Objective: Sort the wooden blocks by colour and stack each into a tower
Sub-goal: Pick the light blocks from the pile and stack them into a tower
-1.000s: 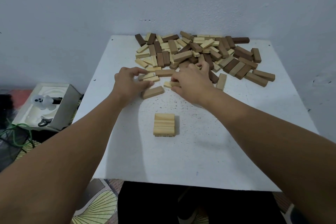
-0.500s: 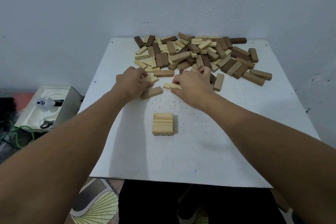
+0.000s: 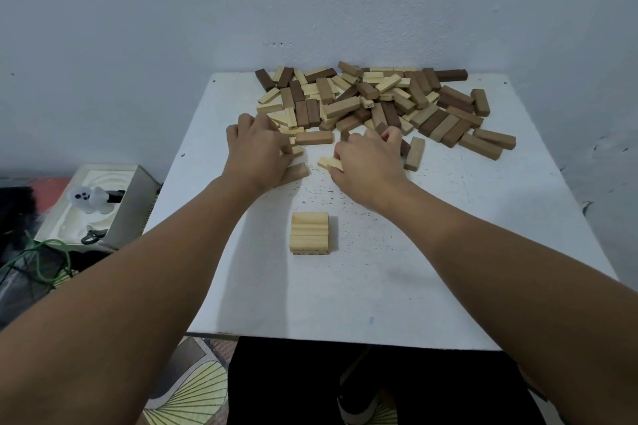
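A heap of pale, mid-brown and dark brown wooden blocks (image 3: pixel 376 100) lies at the far side of the white table (image 3: pixel 448 269). A low square stack of pale blocks (image 3: pixel 309 233) stands in the table's middle. My left hand (image 3: pixel 257 152) reaches into the heap's near left edge, fingers curled round a small pale block (image 3: pixel 297 149); a mid-brown block (image 3: pixel 297 172) lies under its palm side. My right hand (image 3: pixel 367 162) grips pale blocks (image 3: pixel 329 163) whose ends stick out to its left.
A lone mid-brown block (image 3: pixel 414 153) lies just right of my right hand, another (image 3: pixel 314 137) between the hands. Left of the table, on the floor, stands an open box (image 3: pixel 100 203) with a white figure and green cable. The wall rises right behind the heap.
Both hands have stayed at the heap's near edge. The left hand's fingers have closed on a pale block, and the right hand has drawn its pale blocks slightly nearer.
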### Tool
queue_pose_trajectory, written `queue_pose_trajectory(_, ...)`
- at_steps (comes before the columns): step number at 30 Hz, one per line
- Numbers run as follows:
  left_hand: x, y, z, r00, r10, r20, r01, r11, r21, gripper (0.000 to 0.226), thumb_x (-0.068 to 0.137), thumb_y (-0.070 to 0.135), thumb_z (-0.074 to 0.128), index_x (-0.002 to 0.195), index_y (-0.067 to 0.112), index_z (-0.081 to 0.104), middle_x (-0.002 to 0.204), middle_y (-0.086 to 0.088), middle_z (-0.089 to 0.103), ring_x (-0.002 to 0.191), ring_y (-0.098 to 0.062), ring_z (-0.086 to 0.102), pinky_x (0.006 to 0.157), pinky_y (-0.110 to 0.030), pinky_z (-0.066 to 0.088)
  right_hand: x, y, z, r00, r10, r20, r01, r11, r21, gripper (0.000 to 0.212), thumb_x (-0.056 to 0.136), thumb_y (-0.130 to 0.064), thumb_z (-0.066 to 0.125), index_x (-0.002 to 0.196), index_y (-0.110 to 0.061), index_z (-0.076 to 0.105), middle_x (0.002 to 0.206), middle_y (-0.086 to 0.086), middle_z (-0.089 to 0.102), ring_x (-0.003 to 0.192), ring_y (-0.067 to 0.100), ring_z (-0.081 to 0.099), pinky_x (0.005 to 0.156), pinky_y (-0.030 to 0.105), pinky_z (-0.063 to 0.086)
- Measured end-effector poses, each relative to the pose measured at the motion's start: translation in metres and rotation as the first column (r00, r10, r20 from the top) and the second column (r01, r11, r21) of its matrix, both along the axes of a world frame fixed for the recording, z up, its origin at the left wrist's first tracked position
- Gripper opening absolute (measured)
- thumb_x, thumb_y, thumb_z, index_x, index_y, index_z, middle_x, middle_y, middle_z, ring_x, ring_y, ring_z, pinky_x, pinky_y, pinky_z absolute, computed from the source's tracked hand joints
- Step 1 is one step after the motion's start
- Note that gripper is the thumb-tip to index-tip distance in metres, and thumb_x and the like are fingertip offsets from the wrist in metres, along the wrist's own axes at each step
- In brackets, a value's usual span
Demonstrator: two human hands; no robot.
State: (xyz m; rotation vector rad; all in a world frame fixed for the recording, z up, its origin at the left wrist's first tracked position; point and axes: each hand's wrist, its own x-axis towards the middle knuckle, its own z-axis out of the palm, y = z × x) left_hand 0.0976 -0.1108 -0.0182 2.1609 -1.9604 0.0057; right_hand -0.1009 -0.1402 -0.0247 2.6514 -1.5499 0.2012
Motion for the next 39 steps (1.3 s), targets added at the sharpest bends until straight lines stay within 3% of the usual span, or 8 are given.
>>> queue_pose_trajectory(7, -0.049, -0.011, 0.022, 0.997, -0.067, 0.027, 0.056, 0.948, 0.313, 0.03, 0.107, 0.035, 0.05, 0.123, 0.047, 0.071, 0.132, 0.005, 0.063, 0.131, -0.03, 0.039, 0.108, -0.045, 0.026, -0.03, 0.023, 0.002, 0.996, -0.059, -0.067, 0.057, 0.998, -0.038, 0.017, 0.099, -0.037, 0.053, 0.091, -0.026, 0.064, 0.088, -0.005, 0.054, 0.089, 0.02, 0.037, 0.086, 0.043, 0.02)
queue_pose_trajectory(13, -0.093, -0.003, 0.029, 0.989, -0.134, 0.066, 0.099, 0.919, 0.383, 0.027, 0.101, 0.019, 0.049, 0.089, 0.033, 0.069, 0.106, 0.01, 0.065, 0.107, -0.025, 0.048, 0.095, -0.042, 0.024, -0.076, 0.042, 0.001, 0.984, -0.176, -0.022, 0.177, 0.984, 0.028, 0.024, 0.099, -0.045, 0.051, 0.09, -0.026, 0.062, 0.08, -0.006, 0.055, 0.094, 0.021, 0.044, 0.079, 0.041, 0.016)
queue_pose_trajectory(16, -0.114, 0.005, 0.033, 0.984, -0.175, 0.017, 0.152, 0.894, 0.422, 0.025, 0.1, 0.018, 0.055, 0.091, 0.03, 0.075, 0.102, 0.011, 0.069, 0.104, -0.022, 0.052, 0.1, -0.042, 0.026, -0.101, 0.051, 0.0, 0.97, -0.244, 0.01, 0.242, 0.966, 0.091, 0.024, 0.099, -0.048, 0.052, 0.095, -0.029, 0.064, 0.083, -0.007, 0.06, 0.092, 0.022, 0.051, 0.08, 0.042, 0.017)
queue_pose_trajectory(19, -0.137, 0.018, 0.036, 0.983, -0.171, -0.063, 0.182, 0.883, 0.433, 0.02, 0.099, 0.021, 0.065, 0.109, 0.032, 0.079, 0.112, 0.013, 0.071, 0.113, -0.02, 0.056, 0.108, -0.043, 0.033, -0.123, 0.065, -0.003, 0.96, -0.274, 0.049, 0.267, 0.956, 0.123, 0.024, 0.098, -0.05, 0.05, 0.095, -0.03, 0.064, 0.081, -0.009, 0.061, 0.092, 0.021, 0.052, 0.082, 0.042, 0.019)
queue_pose_trajectory(26, -0.163, 0.056, 0.025, 0.952, -0.096, -0.291, 0.216, 0.883, 0.417, 0.018, 0.094, 0.025, 0.074, 0.111, 0.028, 0.08, 0.111, 0.009, 0.073, 0.107, -0.018, 0.064, 0.098, -0.036, 0.053, -0.155, 0.092, -0.005, 0.897, -0.328, 0.296, 0.213, 0.908, 0.361, 0.025, 0.095, -0.058, 0.056, 0.102, -0.036, 0.064, 0.086, -0.015, 0.065, 0.092, 0.012, 0.059, 0.087, 0.038, 0.02)
queue_pose_trajectory(29, -0.168, 0.069, 0.022, 0.929, -0.079, -0.363, 0.228, 0.892, 0.39, 0.022, 0.091, 0.022, 0.078, 0.113, 0.025, 0.079, 0.106, 0.009, 0.069, 0.101, -0.014, 0.064, 0.083, -0.027, 0.051, -0.168, 0.092, -0.008, 0.816, -0.403, 0.415, 0.23, 0.884, 0.406, 0.022, 0.096, -0.055, 0.058, 0.105, -0.036, 0.066, 0.087, -0.016, 0.064, 0.09, 0.008, 0.059, 0.089, 0.039, 0.024)
queue_pose_trajectory(34, -0.172, 0.078, 0.015, 0.845, 0.008, -0.535, 0.204, 0.92, 0.335, 0.035, 0.083, 0.024, 0.085, 0.114, 0.028, 0.067, 0.092, 0.009, 0.073, 0.09, -0.011, 0.068, 0.062, -0.028, 0.052, -0.183, 0.088, -0.011, 0.824, -0.394, 0.407, 0.217, 0.883, 0.415, 0.039, 0.094, -0.064, 0.057, 0.122, -0.037, 0.065, 0.096, -0.016, 0.062, 0.098, 0.009, 0.057, 0.097, 0.04, 0.029)
queue_pose_trajectory(39, -0.174, 0.08, 0.006, 0.803, 0.034, -0.595, 0.189, 0.932, 0.309, 0.047, 0.079, 0.027, 0.09, 0.12, 0.028, 0.067, 0.092, 0.011, 0.076, 0.09, -0.004, 0.068, 0.068, -0.024, 0.047, -0.198, 0.092, -0.011, 0.763, -0.346, 0.546, 0.04, 0.868, 0.495, 0.045, 0.095, -0.056, 0.063, 0.136, -0.039, 0.061, 0.103, -0.022, 0.065, 0.089, 0.003, 0.055, 0.11, 0.04, 0.029)
